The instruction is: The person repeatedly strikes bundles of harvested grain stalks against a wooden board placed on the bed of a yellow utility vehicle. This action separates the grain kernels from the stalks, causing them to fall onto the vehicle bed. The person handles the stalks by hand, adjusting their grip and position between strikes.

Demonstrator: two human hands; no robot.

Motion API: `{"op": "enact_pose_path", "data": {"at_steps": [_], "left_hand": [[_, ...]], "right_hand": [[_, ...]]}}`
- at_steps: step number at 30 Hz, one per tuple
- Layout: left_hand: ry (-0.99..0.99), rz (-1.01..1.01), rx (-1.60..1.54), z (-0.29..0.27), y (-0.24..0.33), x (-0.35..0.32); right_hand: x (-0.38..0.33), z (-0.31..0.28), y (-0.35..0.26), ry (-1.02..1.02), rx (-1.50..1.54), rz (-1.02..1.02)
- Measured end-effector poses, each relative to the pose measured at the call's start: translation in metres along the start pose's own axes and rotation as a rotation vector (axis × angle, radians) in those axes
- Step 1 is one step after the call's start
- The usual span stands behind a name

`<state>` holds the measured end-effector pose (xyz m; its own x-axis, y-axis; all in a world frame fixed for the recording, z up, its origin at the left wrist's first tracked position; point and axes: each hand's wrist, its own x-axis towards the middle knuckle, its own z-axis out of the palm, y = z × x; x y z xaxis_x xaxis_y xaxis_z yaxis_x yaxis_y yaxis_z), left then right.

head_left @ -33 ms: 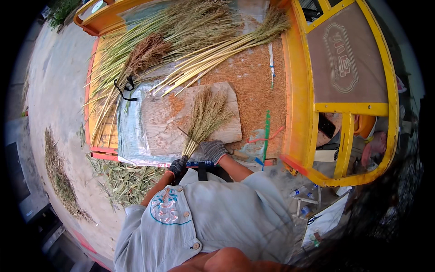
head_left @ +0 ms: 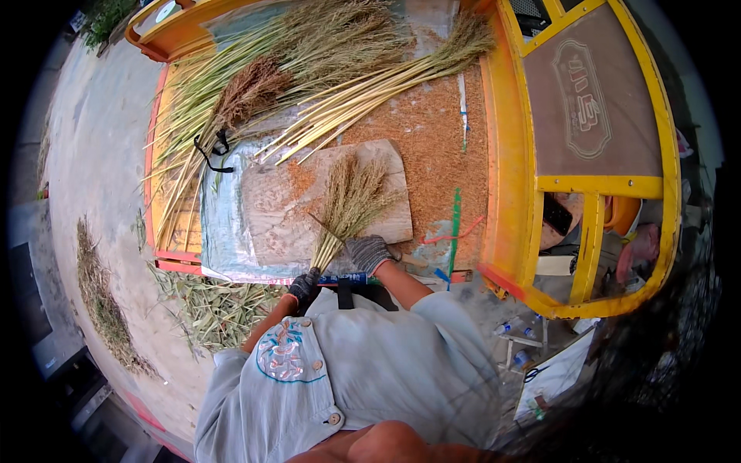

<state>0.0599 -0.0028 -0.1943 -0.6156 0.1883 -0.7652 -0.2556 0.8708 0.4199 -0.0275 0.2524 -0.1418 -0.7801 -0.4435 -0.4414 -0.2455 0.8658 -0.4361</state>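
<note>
Below centre, the left hand (head_left: 304, 288) hides the base of the bundle (head_left: 351, 199) from me; the top edge crops upper-left greenery (head_left: 105, 20).

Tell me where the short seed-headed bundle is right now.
In the head view, the short seed-headed bundle is near the centre, its heads over the wooden board; the left hand grips its base, left of the right hand.

The gloved left hand (head_left: 304, 288) is curled tight; the gloved right hand (head_left: 368, 255) sits slightly farther forward.
</note>
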Motion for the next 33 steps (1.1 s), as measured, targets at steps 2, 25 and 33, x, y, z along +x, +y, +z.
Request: {"op": "enact_pose_path", "data": {"at_steps": [2, 25, 33], "left_hand": [[-0.053, -0.056, -0.057, -0.001, 0.005, -0.004], [-0.068, 0.128, 0.187, -0.027, -0.006, -0.027], [-0.124, 0.020, 0.210, -0.021, -0.030, -0.008]], "right_hand": [[0.012, -0.004, 0.033, -0.042, -0.081, 0.128], [0.046, -0.010, 0.096, 0.043, -0.080, 0.269], [0.013, -0.019, 0.058, 0.354, -0.091, 0.333]]}}
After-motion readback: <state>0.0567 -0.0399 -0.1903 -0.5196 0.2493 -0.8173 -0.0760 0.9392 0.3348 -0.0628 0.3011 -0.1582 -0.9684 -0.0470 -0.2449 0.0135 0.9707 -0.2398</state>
